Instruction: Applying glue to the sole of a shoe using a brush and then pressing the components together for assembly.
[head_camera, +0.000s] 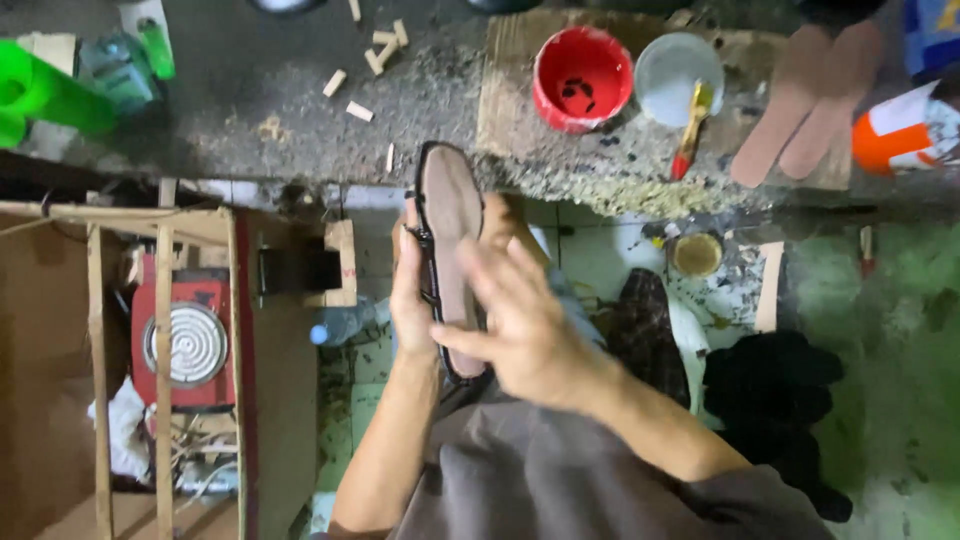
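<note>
Your sole (452, 225): matt tan lining, black edge. Tub (582, 78): glossy red plastic. Bench (250, 110): rough, gritty. Crate (160, 330): bare wood.

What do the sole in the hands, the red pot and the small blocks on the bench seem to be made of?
Sole: probably leather or fibreboard, matt tan face with a dark, slightly glossy rim that may be rubber. Left hand grips its edge; right hand lies over it. Red pot: likely plastic, smooth with a soft sheen. Small blocks: pale raw wood, square-cut, unfinished, lying among sawdust.

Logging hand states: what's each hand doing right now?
Left hand: shut on the shoe sole, gripping its edge.
Right hand: open, fingers pressing on the sole.
</note>
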